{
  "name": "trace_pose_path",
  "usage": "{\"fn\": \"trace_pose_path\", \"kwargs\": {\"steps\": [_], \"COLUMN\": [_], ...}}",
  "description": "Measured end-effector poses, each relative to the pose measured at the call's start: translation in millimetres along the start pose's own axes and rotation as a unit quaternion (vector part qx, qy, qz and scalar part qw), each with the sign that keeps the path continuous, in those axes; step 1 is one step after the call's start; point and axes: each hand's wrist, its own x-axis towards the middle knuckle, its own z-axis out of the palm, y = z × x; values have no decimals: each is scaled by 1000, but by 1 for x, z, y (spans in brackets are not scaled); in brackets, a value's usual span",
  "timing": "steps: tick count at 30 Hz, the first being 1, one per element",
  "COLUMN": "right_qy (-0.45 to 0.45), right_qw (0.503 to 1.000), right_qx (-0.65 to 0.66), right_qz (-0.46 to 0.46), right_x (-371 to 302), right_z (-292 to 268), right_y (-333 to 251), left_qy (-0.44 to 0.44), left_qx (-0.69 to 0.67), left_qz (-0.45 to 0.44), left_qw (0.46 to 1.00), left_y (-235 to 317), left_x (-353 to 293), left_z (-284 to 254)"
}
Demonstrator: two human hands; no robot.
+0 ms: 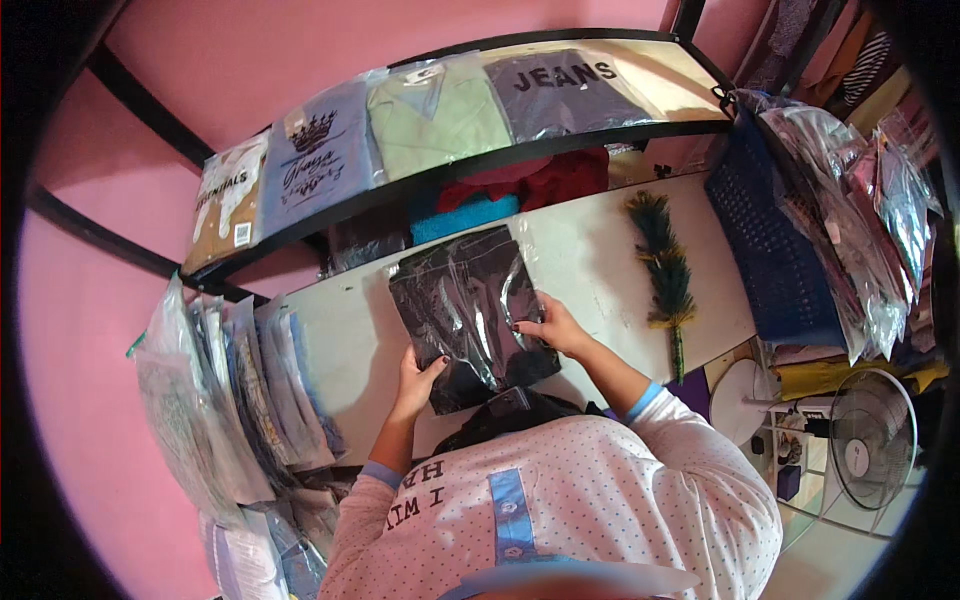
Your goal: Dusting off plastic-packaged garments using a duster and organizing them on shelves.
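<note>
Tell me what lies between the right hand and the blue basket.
In the head view, a green duster lies on the white table between the right hand, gripping the black packet, and the blue basket.

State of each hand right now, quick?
Left hand: holding the dark plastic-wrapped packet at its left side.
Right hand: holding the same packet at its right side.

Pink wall beyond the fingers, behind a black-edged shelf; white table beneath them; pale floor rightward.
</note>
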Motion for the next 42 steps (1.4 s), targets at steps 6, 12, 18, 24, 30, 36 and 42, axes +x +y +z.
{"fn": "trace_pose_path", "kwargs": {"steps": [6, 12, 18, 24, 30, 36, 42], "right_qy": [40, 51, 30, 62, 75, 128, 292], "right_qw": [971, 954, 958, 956, 949, 892, 588], "right_qx": [-197, -195, -209, -283, -305, -424, -669], "right_qz": [-128, -223, -194, -43, -25, -84, -350], "right_x": [20, 123, 235, 300, 296, 287, 226], "right_z": [-81, -167, -231, -269, -294, -294, -240], "right_y": [-134, -258, -326, -265, -251, -253, -260], "left_qy": [6, -23, -31, -1, -24, 8, 79], "left_qx": [48, 70, 70, 269, 280, 301, 524], "left_qz": [154, 181, 137, -17, -20, 60, 122], "left_qw": [987, 981, 988, 963, 959, 952, 839], "left_y": [98, 199, 246, 170, 167, 156, 183], "left_x": [77, 223, 347, 402, 389, 386, 336], "left_z": [100, 179, 217, 187, 200, 199, 223]}}
